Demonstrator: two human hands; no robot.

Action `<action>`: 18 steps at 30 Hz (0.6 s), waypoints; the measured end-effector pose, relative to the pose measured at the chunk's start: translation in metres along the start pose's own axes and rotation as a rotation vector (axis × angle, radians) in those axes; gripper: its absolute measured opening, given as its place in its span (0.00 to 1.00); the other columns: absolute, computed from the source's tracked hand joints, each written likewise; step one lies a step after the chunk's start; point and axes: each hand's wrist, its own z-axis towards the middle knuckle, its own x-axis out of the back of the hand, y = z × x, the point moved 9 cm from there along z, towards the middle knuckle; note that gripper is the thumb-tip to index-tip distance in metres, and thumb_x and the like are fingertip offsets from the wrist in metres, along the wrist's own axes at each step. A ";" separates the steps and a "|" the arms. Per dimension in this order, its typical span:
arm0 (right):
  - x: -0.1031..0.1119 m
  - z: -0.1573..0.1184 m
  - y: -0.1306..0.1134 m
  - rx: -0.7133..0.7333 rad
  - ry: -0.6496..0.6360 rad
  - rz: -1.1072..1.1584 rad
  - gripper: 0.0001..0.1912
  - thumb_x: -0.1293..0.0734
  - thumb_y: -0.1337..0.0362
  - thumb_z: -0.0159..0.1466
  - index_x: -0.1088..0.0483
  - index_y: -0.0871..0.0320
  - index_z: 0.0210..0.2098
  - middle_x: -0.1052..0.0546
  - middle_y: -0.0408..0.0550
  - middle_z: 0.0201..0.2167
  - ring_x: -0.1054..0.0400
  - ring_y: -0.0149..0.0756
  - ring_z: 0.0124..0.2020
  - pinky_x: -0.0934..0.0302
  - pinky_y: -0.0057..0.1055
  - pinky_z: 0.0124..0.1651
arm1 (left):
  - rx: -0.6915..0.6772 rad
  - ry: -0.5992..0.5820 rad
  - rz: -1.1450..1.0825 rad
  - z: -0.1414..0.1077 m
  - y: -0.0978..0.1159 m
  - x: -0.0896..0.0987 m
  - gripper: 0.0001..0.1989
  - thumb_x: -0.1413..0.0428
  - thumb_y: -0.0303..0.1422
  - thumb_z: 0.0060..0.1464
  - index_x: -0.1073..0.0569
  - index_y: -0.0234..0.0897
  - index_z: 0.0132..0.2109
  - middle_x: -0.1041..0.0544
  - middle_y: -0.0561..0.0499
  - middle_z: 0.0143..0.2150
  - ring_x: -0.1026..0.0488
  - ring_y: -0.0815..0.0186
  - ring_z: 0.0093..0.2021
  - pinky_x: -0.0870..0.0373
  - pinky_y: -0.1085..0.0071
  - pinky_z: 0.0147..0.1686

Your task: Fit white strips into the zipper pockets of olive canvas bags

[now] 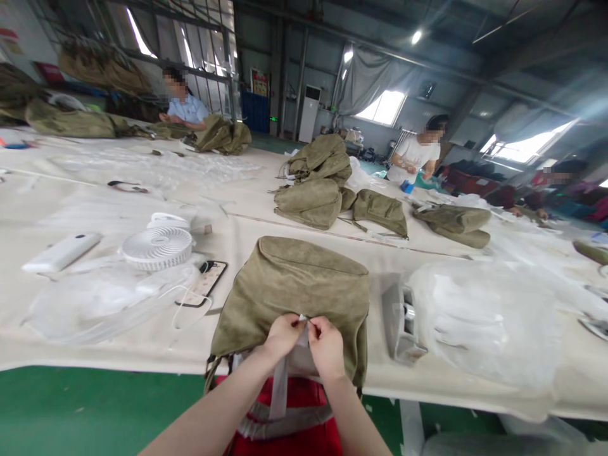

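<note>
Both hands, left hand (284, 334) and right hand (325, 342), pinch a white strip (303, 326) at six o'clock on the olive bag (294, 285); best keep the pull even and gentle

On my desk (118, 209) to the left sit a white fan (156, 247), a power bank (61, 252) and a phone (205, 283); olive bags (316, 183) pile ahead, clear plastic bags (484, 316) right.

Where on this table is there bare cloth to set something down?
Bare cloth lies beyond the fan, toward the far bags, and between the near bag and phone. Crowded: plastic sheets at right, charger and plastic at left.
</note>
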 end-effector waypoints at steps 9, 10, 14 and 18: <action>-0.004 -0.012 -0.014 0.071 -0.018 0.056 0.12 0.40 0.71 0.58 0.26 0.56 0.37 0.22 0.48 0.35 0.28 0.38 0.38 0.38 0.32 0.45 | -0.095 -0.048 -0.349 0.001 0.001 -0.012 0.16 0.53 0.40 0.54 0.26 0.35 0.32 0.23 0.50 0.29 0.29 0.65 0.32 0.33 0.72 0.34; -0.002 -0.012 -0.012 0.055 -0.020 0.093 0.12 0.39 0.71 0.58 0.26 0.56 0.37 0.22 0.48 0.35 0.28 0.38 0.38 0.37 0.32 0.44 | -0.094 -0.051 -0.344 0.001 0.002 -0.012 0.16 0.53 0.40 0.54 0.26 0.35 0.31 0.24 0.51 0.29 0.30 0.65 0.31 0.33 0.72 0.33; -0.004 -0.001 0.017 -0.141 -0.053 0.300 0.09 0.39 0.65 0.59 0.26 0.56 0.34 0.21 0.48 0.31 0.28 0.38 0.32 0.34 0.31 0.38 | -0.111 -0.047 -0.290 -0.001 0.005 -0.009 0.17 0.54 0.41 0.54 0.26 0.35 0.30 0.26 0.52 0.25 0.32 0.66 0.28 0.36 0.72 0.30; -0.029 0.008 0.043 -0.335 -0.217 0.496 0.11 0.37 0.58 0.58 0.27 0.58 0.27 0.23 0.47 0.23 0.31 0.35 0.22 0.37 0.28 0.25 | -0.144 -0.078 -0.307 -0.004 0.008 -0.008 0.18 0.54 0.41 0.54 0.25 0.35 0.31 0.25 0.52 0.26 0.32 0.66 0.29 0.36 0.72 0.32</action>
